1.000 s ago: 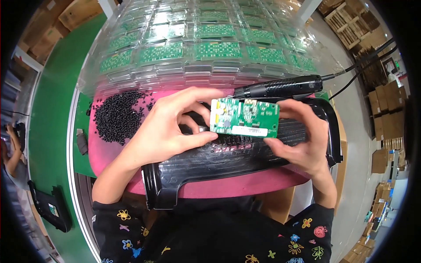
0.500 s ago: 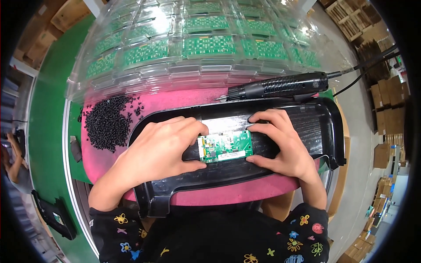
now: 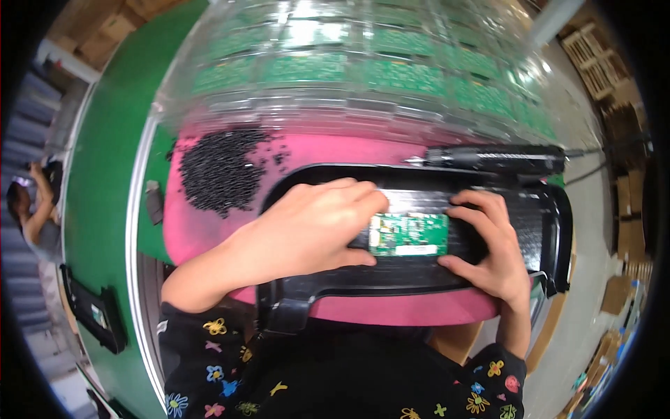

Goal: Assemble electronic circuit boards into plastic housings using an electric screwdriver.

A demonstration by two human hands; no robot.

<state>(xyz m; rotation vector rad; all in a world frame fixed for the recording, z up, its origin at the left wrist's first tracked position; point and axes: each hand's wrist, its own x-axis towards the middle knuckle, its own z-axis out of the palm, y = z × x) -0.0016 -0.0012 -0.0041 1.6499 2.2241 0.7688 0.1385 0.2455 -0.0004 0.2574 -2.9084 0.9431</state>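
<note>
Two bare hands press one small green circuit board (image 3: 408, 234) — flat, rectangular, with a pale strip along its lower edge — into the middle of a long black plastic housing (image 3: 537, 216), glossy and ribbed, with rounded ends and a raised rim. The left hand (image 3: 307, 227) lies spread over the housing's left half, fingers flat and thumb under the board's left edge, pinning rather than clenching it; the right hand (image 3: 488, 244) grips the board's right edge, forefinger curled over the top corner and thumb at the lower corner. The housing rests on a bright pink mat (image 3: 209, 237), smooth and matte, which covers the near part of a green-topped workbench (image 3: 105, 188). One loose heap of tiny black screws (image 3: 223, 167), grainy and scattered at its edges, sits on the mat just left of the housing. One black electric screwdriver (image 3: 495, 157), a slim cylinder with a metal bit pointing left and a cable trailing right, lies just beyond the housing's far rim. Behind it stands a stack of clear, shiny plastic trays (image 3: 363, 91) holding rows of green boards — too many and too blurred by glare to count. Both sleeves (image 3: 209, 349) are black with small coloured flowers. At the far left edge another person (image 3: 31, 209) is partly visible beside the bench.
</note>
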